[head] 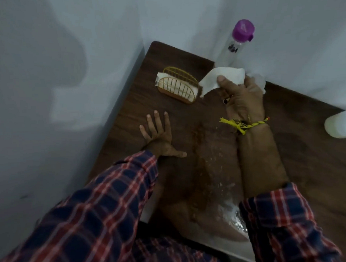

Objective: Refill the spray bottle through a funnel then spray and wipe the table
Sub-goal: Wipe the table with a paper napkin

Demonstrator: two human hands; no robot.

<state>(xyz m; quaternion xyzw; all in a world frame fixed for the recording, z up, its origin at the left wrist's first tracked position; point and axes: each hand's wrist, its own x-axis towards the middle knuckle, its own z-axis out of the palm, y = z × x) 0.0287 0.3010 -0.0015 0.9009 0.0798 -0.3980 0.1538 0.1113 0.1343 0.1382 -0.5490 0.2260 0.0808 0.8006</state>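
Wiping is prepared: a paper napkin [221, 79] is pinched in the right hand [244, 99], the left hand [158, 135] laid flat beside it, bracing on the wet tabletop [310, 163].

The worktop [302, 164] sits in a corner, with walls along its left and far edges. A wire napkin holder [178, 87] stands on it toward the far left, napkins inside. Right of the holder, the right hand [244, 99] holds a tissue [221, 78] above the surface. Behind the tissue, a capped bottle [234, 47] stands against the far wall. The left hand [160, 137] lies flat on the worktop, nearer than the holder. Droplets [215, 160] lie on the surface between the two forearms. A white container [342, 125] sits at the right edge.
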